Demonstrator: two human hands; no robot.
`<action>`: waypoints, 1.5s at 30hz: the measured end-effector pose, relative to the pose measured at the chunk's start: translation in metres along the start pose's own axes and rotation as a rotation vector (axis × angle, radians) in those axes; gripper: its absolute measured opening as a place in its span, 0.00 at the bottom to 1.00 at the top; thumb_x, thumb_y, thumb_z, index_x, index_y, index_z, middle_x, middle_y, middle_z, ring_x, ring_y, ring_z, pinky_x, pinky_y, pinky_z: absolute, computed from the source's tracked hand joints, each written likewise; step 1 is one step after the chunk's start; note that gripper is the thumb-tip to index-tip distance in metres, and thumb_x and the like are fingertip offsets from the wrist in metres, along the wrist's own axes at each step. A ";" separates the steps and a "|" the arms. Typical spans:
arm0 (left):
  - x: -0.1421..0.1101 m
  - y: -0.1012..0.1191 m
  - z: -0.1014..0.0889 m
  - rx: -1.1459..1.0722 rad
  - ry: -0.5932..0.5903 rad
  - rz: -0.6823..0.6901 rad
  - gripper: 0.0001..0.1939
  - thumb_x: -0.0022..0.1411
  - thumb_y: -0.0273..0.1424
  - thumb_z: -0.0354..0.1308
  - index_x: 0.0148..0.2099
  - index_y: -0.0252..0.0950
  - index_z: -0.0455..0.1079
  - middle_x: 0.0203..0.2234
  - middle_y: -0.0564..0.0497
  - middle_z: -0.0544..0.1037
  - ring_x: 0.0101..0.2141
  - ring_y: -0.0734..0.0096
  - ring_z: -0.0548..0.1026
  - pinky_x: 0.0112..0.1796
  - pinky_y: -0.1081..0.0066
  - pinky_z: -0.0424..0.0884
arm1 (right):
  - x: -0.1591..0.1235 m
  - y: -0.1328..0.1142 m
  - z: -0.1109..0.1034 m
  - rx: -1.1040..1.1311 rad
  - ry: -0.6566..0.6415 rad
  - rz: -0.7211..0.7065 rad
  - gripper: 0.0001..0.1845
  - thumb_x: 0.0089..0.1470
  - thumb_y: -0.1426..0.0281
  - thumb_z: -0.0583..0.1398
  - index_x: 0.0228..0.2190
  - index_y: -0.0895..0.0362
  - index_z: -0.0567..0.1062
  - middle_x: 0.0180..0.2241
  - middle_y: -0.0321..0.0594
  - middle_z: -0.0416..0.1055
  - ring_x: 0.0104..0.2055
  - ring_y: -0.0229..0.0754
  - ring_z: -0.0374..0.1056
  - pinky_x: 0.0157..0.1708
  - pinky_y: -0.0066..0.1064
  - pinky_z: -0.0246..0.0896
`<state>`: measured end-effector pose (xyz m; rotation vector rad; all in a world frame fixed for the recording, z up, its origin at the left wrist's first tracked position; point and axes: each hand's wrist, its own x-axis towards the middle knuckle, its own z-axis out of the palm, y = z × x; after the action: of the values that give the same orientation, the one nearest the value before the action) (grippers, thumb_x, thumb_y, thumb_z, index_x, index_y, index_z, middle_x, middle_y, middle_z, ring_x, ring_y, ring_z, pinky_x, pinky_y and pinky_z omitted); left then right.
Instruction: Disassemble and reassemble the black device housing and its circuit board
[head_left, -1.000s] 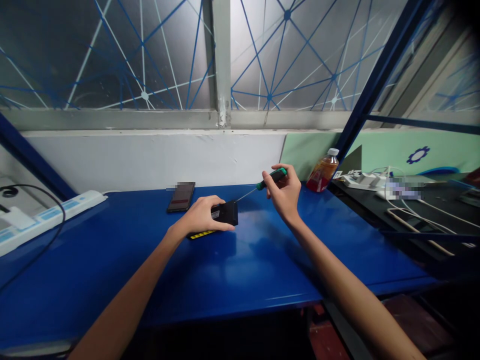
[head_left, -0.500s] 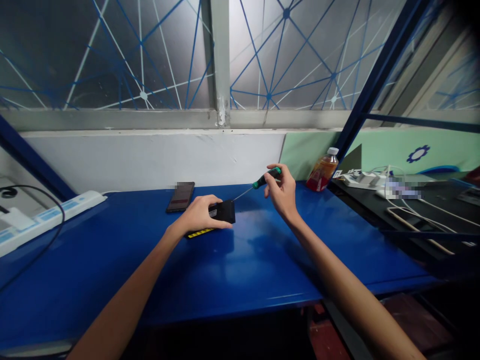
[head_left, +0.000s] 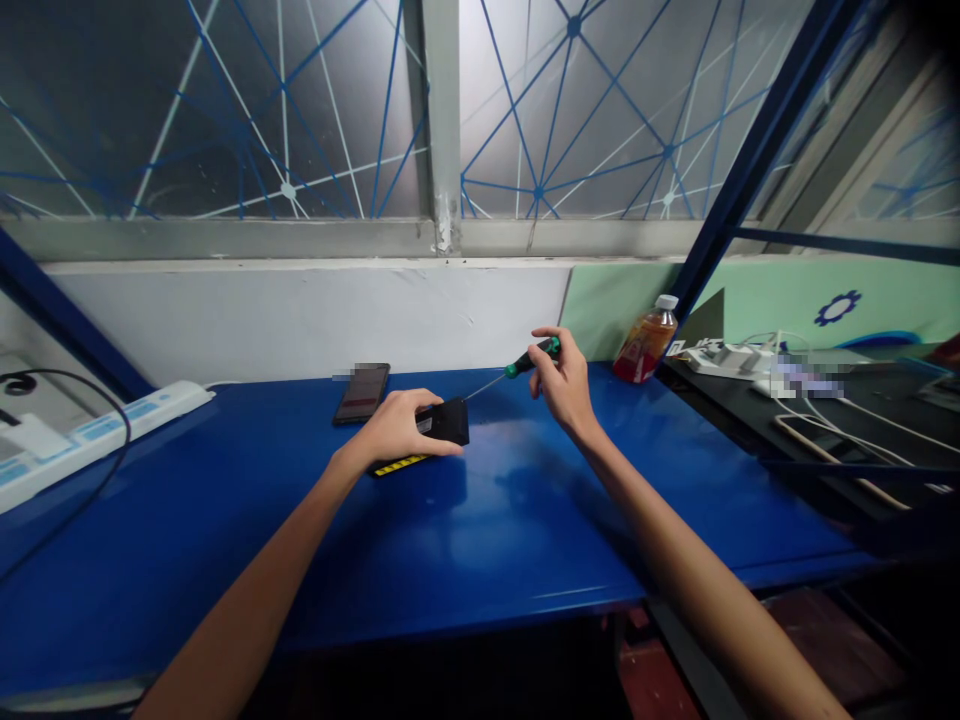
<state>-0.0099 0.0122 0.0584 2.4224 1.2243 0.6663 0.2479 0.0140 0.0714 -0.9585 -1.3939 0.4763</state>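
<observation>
My left hand (head_left: pixel 401 428) grips a black box-shaped device (head_left: pixel 452 420), thumb along its near side and fingers over its far side. A yellow-and-black strip (head_left: pixel 401 465) shows beneath that hand; whether it belongs to the device I cannot tell. In my right hand (head_left: pixel 564 385) is a screwdriver (head_left: pixel 534 357) with a green-and-black handle, held between thumb and fingers. Its thin shaft slants down to the left, and the tip meets the upper right end of the device. The exact contact spot is too small to make out.
Behind my left hand a dark phone (head_left: pixel 362 392) lies on the blue table (head_left: pixel 480 560). A drink bottle (head_left: pixel 647 338) stands at the back right. White power strips lie at left (head_left: pixel 105 440) and right (head_left: pixel 720 358), with cables around them. A wall and window close off the back.
Almost nothing differs. The device and screwdriver have shifted very slightly to the left, and both hands keep their hold.
</observation>
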 end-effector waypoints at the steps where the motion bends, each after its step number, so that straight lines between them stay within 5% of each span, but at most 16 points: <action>1: 0.000 0.000 0.000 -0.005 0.000 0.001 0.30 0.43 0.49 0.68 0.46 0.37 0.74 0.42 0.45 0.78 0.43 0.54 0.75 0.45 0.60 0.70 | 0.000 0.000 0.000 0.017 -0.009 0.004 0.13 0.57 0.65 0.57 0.43 0.56 0.67 0.21 0.28 0.64 0.14 0.30 0.59 0.16 0.24 0.55; 5: 0.000 0.000 0.000 -0.027 -0.003 0.004 0.30 0.43 0.50 0.67 0.45 0.37 0.74 0.42 0.44 0.78 0.42 0.55 0.75 0.45 0.60 0.70 | -0.001 0.001 0.000 0.032 0.011 0.003 0.13 0.55 0.67 0.57 0.43 0.56 0.67 0.20 0.27 0.64 0.14 0.30 0.60 0.17 0.24 0.56; 13: -0.001 0.004 -0.001 -0.017 -0.016 0.012 0.30 0.44 0.51 0.67 0.44 0.37 0.74 0.42 0.45 0.78 0.42 0.55 0.75 0.44 0.61 0.70 | -0.001 0.002 0.001 0.005 0.050 0.013 0.17 0.56 0.55 0.59 0.39 0.55 0.68 0.18 0.27 0.62 0.13 0.31 0.60 0.14 0.23 0.54; 21: -0.001 0.003 0.000 0.002 -0.001 0.009 0.31 0.42 0.51 0.68 0.45 0.37 0.74 0.42 0.44 0.78 0.42 0.54 0.75 0.44 0.60 0.70 | 0.002 0.007 0.001 0.084 0.028 0.034 0.11 0.55 0.66 0.57 0.40 0.56 0.68 0.17 0.25 0.62 0.13 0.31 0.62 0.16 0.23 0.57; 30: 0.000 0.002 -0.001 0.009 -0.004 0.018 0.30 0.43 0.51 0.67 0.45 0.38 0.74 0.42 0.45 0.78 0.42 0.54 0.75 0.44 0.60 0.70 | 0.000 0.004 0.000 0.015 0.042 0.022 0.16 0.55 0.57 0.60 0.37 0.55 0.68 0.15 0.25 0.61 0.12 0.31 0.60 0.13 0.23 0.54; 36: 0.000 0.003 -0.001 0.020 -0.001 0.027 0.29 0.43 0.51 0.67 0.43 0.37 0.74 0.40 0.45 0.78 0.41 0.54 0.75 0.43 0.61 0.70 | 0.002 0.007 -0.001 0.079 -0.035 0.042 0.14 0.53 0.66 0.58 0.42 0.55 0.66 0.19 0.27 0.66 0.14 0.32 0.64 0.16 0.23 0.58; 45: -0.001 0.005 -0.001 0.005 0.003 0.022 0.29 0.44 0.50 0.67 0.44 0.37 0.75 0.41 0.45 0.78 0.41 0.55 0.75 0.44 0.60 0.70 | -0.004 -0.002 0.002 -0.027 0.081 -0.030 0.20 0.53 0.59 0.62 0.43 0.55 0.66 0.18 0.26 0.64 0.12 0.31 0.61 0.13 0.23 0.55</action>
<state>-0.0079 0.0088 0.0617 2.4434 1.2033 0.6744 0.2445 0.0107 0.0707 -0.9675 -1.3426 0.3930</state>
